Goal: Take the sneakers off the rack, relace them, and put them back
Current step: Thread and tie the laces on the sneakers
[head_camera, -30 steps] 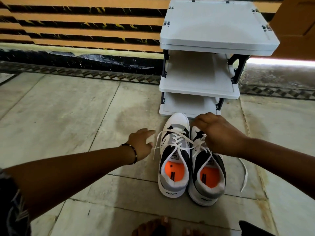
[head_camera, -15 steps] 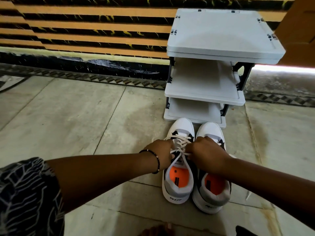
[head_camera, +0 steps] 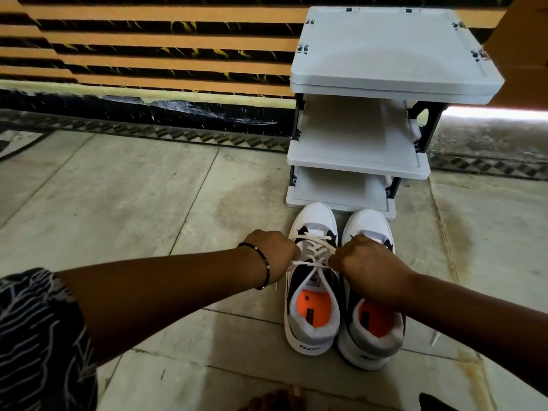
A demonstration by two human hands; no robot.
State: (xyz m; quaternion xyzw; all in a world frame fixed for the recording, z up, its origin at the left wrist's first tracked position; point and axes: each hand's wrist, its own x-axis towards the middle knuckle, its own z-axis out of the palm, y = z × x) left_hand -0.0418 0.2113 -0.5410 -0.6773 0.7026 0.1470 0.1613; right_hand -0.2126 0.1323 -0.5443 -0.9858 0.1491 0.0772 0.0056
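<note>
Floor (head_camera: 142, 209): large pale stone tiles with dark joints, dull and stained in patches, a damp-looking darker blotch in front of the rack. A patterned dark border strip runs along the foot of the wall.

Wall (head_camera: 148, 51): horizontal bands of orange and black with yellow veining; below them a pale ledge and a scuffed black skirting.

Rack (head_camera: 385, 51): light grey plastic, three tiers on black side brackets, standing on the floor against the wall. All three shelves show bare.

Sneakers, a pair, off the rack and on the floor just in front of its lowest tier, toes toward it, side by side and touching. Left sneaker (head_camera: 311, 330): white, grey and black, orange insole, white lace (head_camera: 315, 252) crossed through its eyelets. Right sneaker (head_camera: 370, 342): same colours, its tongue partly hidden under my wrist.

My left hand (head_camera: 272, 250): at the left edge of the left sneaker, fingers curled tight and pinching one end of the lace, which runs taut across the tongue. A thin dark beaded bracelet (head_camera: 265, 269) sits on the wrist.

My right hand (head_camera: 361, 256): between the two sneakers, over the right one, fingers clenched on the other end of the same lace.

Sleeve (head_camera: 35, 336): dark with pale leaf lines, bottom left corner.

Bare toes (head_camera: 275, 401): at the bottom edge.
</note>
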